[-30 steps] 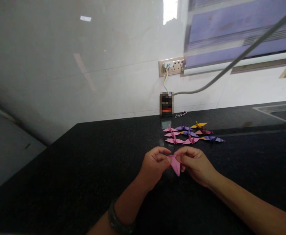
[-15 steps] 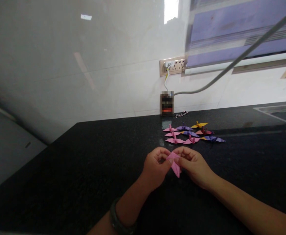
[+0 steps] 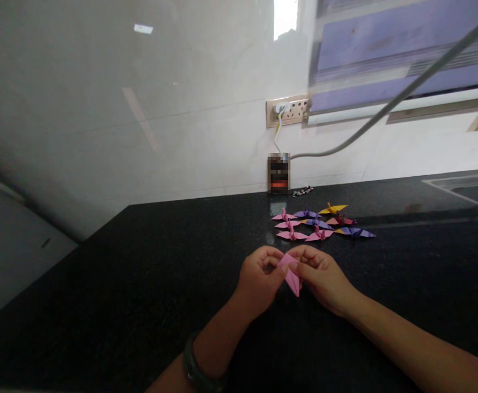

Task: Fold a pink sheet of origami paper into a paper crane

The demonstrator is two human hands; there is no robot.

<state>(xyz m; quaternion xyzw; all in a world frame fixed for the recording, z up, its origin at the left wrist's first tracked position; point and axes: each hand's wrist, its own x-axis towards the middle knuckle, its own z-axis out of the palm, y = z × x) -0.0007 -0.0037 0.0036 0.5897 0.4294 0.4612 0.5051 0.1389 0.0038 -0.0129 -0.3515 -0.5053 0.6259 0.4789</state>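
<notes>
I pinch a small folded pink paper piece [image 3: 291, 274] between my left hand [image 3: 259, 278] and right hand [image 3: 323, 275], nearer me than the folded paper cranes [image 3: 318, 222]. It seems light and easily creased, best held along its folded edges.

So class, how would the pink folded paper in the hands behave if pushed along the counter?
Probably very light: the left hand and right hand merely pinch the pink folded paper. Likely crushable: thin, creased. It should slide on the glossy counter, not roll.
</notes>
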